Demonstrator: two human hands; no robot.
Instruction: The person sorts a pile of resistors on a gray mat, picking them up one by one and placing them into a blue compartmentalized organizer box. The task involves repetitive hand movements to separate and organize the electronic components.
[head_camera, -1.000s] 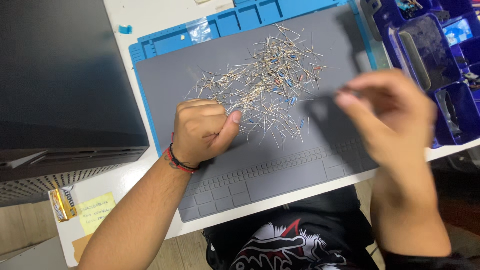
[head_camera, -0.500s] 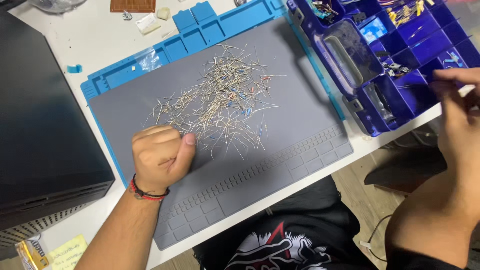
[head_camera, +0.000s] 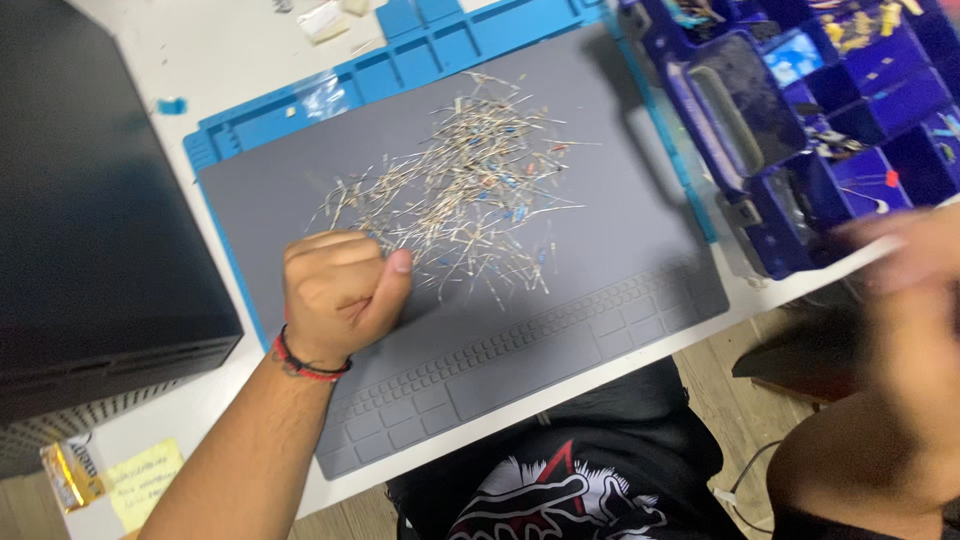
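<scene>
Resting in a loose fist at the near-left edge of the pile of wire-leaded components (head_camera: 470, 190), the left hand (head_camera: 335, 295) has its fingers curled together, whether around anything I cannot tell. The right hand (head_camera: 905, 255), well right of the pile beside the blue compartment box (head_camera: 800, 120), is too blurred to judge. A careless sweep could scatter components off the grey mat (head_camera: 600, 290).

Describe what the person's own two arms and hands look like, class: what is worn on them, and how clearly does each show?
Both forearms are bare, with no sleeves or gloves showing. The left hand has a thin red and black corded bracelet around its wrist. The right hand is heavily blurred, so no ring, band or other detail can be made out on it.
</scene>
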